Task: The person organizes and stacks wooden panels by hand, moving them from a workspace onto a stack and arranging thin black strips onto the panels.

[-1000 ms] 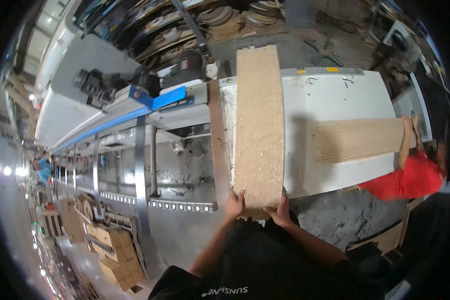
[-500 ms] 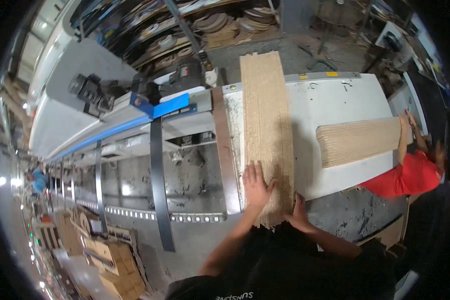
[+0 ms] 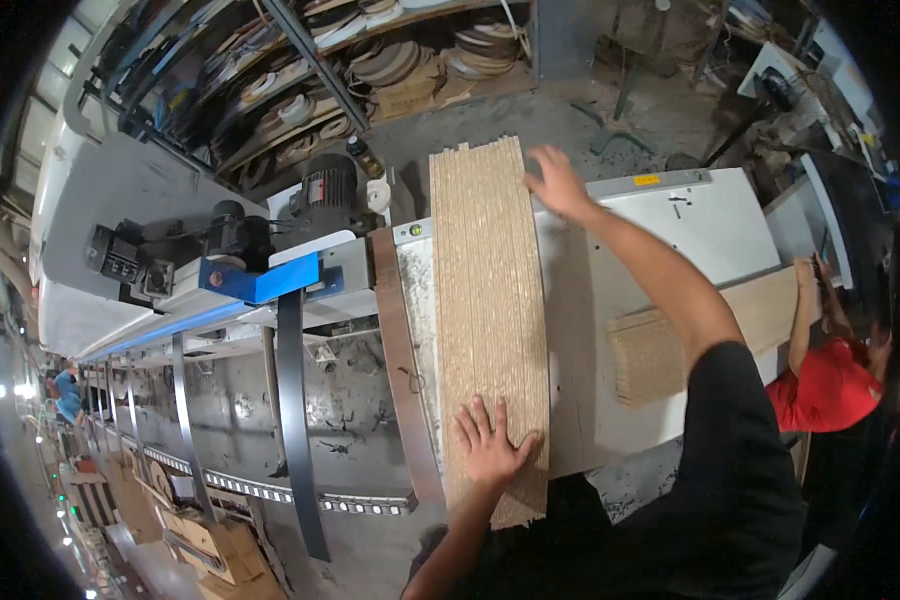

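A long stack of thin tan boards (image 3: 485,290), their edges facing up in rough lines, lies lengthwise away from me across the white table (image 3: 590,350). My left hand (image 3: 495,445) rests flat on the near part of the stack with its fingers spread. At the far right corner of the stack is my right hand (image 3: 558,182), arm stretched out and fingers apart. Whether its fingertips touch the boards I cannot tell. The far ends of the boards are slightly uneven.
To the right, a person in a red shirt (image 3: 830,385) has hands at another tan board stack (image 3: 730,320). At left stands a machine with motors (image 3: 328,195), a blue-taped rail (image 3: 285,278) and dark crossbars (image 3: 295,400). Shelves (image 3: 370,60) stand behind, cardboard boxes (image 3: 235,550) lower left.
My right hand has gone from the near right edge of the stack to its far right corner. The left hand stays on top. The co-worker's stack is angled differently.
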Motion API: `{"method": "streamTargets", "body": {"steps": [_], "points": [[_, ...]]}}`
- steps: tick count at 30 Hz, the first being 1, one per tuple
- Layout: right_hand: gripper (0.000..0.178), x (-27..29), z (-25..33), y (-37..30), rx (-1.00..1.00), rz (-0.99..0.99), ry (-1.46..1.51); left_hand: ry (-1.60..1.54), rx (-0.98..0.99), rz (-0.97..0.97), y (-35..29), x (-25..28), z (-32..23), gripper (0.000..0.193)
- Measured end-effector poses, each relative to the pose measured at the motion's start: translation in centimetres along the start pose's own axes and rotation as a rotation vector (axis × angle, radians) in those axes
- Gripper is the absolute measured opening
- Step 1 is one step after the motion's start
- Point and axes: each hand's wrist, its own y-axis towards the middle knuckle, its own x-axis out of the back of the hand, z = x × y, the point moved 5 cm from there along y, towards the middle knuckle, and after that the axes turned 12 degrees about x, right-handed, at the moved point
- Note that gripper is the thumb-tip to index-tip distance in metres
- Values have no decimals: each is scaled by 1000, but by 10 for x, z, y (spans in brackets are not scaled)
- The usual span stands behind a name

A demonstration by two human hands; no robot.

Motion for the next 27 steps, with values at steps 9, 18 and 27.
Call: {"method": "streamTargets", "body": {"steps": [9, 18, 27], "points": [[48, -111, -141, 163, 53, 576, -140, 66, 83, 106, 11, -12, 6, 111], [41, -133, -180, 173, -197, 325, -97, 7, 51, 10, 7, -21, 7, 111], [49, -70, -151, 228, -88, 91, 108, -180, 196, 36, 4, 15, -37, 89]]}}
